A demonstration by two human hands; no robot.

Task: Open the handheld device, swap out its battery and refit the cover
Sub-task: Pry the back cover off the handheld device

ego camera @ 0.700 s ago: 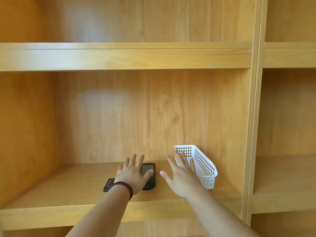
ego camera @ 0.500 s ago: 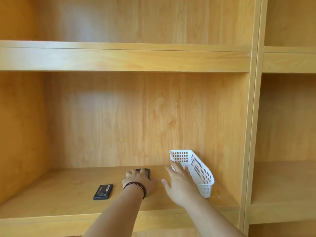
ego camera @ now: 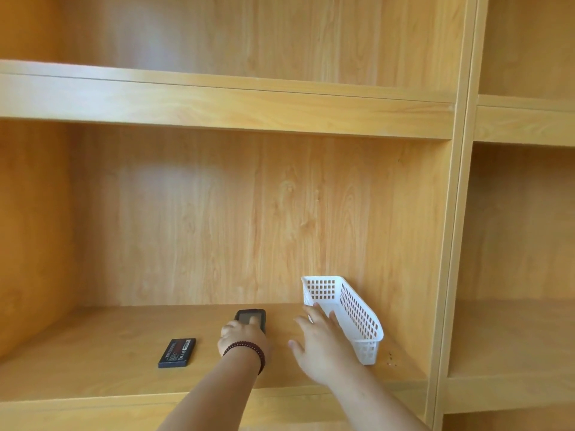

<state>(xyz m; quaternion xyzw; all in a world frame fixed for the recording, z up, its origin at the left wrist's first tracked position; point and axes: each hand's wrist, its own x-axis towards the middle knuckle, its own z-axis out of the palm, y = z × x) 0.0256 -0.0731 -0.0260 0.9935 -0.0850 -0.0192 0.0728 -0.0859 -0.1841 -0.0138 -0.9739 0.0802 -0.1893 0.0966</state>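
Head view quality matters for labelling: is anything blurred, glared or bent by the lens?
Head view: soft throughout; the battery label is unreadable. A pale sheen lies on the back panel. The shelf edge bows from the wide lens. The left hand hides most of the handheld device.

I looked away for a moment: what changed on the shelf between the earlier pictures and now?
The left hand slid off the spare battery, uncovering it, and closed around the handheld device. The right hand stayed open beside the white basket, holding nothing. Battery, basket and device lie where they were.
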